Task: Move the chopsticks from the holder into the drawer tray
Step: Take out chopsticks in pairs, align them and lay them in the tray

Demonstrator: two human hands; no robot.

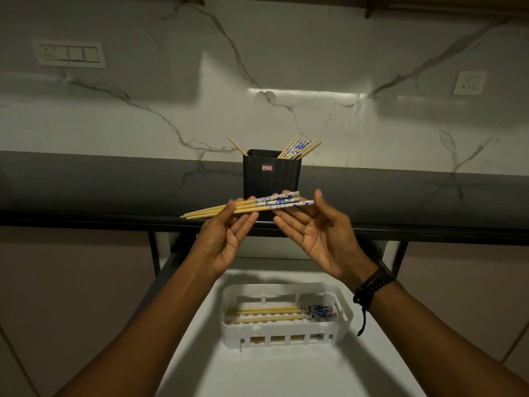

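The left hand point(226, 236) and the right hand point(315, 236) are holding three chopsticks point(246, 208) level in the air as one bundle, in front of the black holder point(270, 179) and above the open drawer point(286, 371). The left grip is pinching the plain wooden part of the bundle, with the thumb lying on top and the fingers underneath. The right grip is spread with the palm turned up. Its straight fingers are touching the blue-and-white patterned ends from below, while the thumb is standing clear of them. The holder is standing upright on the dark table point(86, 190), near its front edge. More chopsticks point(299, 147) are leaning out of its right side, and a single stick point(237, 146) is leaning out to the left. Down in the drawer a white slotted tray point(286, 329) is sitting, and several chopsticks point(269, 312) are lying flat along it, their patterned ends pointing right. A dark beaded band point(372, 286) is circling the right wrist
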